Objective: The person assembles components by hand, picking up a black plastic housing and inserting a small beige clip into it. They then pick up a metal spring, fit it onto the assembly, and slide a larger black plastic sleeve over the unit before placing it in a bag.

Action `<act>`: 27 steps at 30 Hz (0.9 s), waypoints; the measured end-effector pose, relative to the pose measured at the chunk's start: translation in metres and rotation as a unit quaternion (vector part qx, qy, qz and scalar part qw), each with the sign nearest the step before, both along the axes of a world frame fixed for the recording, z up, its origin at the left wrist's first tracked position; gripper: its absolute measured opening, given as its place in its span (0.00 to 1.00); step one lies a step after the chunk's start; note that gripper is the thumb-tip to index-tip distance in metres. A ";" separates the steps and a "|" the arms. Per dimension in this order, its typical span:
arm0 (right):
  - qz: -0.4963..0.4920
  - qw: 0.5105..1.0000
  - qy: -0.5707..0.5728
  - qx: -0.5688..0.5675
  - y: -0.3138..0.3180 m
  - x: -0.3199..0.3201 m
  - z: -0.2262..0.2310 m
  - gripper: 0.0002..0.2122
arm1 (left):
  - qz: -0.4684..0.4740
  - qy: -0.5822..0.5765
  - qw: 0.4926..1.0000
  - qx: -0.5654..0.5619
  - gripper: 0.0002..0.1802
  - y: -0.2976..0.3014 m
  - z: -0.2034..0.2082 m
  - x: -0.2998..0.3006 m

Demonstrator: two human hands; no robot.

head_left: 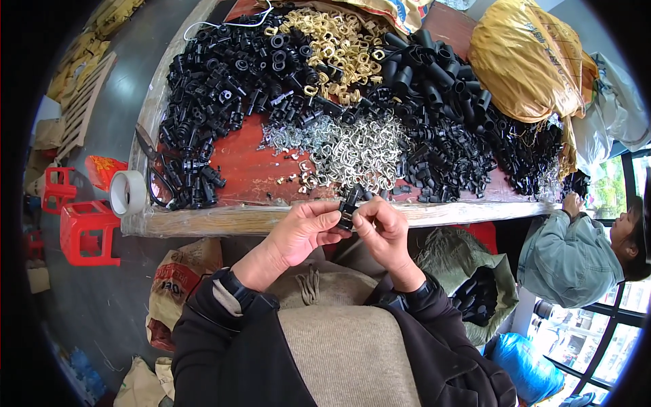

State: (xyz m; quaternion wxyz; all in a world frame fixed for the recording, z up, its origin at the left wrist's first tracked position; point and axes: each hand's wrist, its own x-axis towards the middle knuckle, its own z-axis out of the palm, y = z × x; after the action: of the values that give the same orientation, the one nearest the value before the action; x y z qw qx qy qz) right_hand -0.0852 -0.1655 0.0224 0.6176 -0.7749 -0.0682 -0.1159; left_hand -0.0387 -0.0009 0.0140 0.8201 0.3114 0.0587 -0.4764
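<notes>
Black fitting (351,198), small, elongated, partly hidden

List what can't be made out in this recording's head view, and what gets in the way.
In the head view:
Full shape of the black part: partly covered by the left hand.
Whether the right hand grips it: contact too small to tell.
Exact count of silver clips: small, heaped over each other.
Contents of the yellow sack: hidden by its wall.
</notes>
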 end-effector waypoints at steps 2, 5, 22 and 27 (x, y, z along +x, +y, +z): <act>-0.006 0.993 -0.091 -0.070 0.003 0.001 0.003 0.04 | -0.001 -0.003 1.000 0.003 0.13 0.000 0.001 -0.002; -0.009 0.983 -0.130 -0.127 0.004 -0.003 0.010 0.04 | 0.006 -0.010 1.000 0.000 0.13 0.000 -0.001 -0.006; 0.082 0.959 0.168 0.214 -0.001 0.003 -0.016 0.06 | -0.023 -0.071 0.994 0.075 0.14 0.003 0.000 0.009; 0.140 0.984 0.081 -0.080 -0.033 0.050 0.008 0.04 | 0.009 -0.061 0.996 0.059 0.14 0.012 0.000 0.020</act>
State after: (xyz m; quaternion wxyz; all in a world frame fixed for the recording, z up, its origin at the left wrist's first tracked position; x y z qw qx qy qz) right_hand -0.0348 -0.1982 0.0299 0.5670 -0.8116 -0.1351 0.0406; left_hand -0.0186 0.0108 0.0137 0.8065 0.3872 0.0387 -0.4451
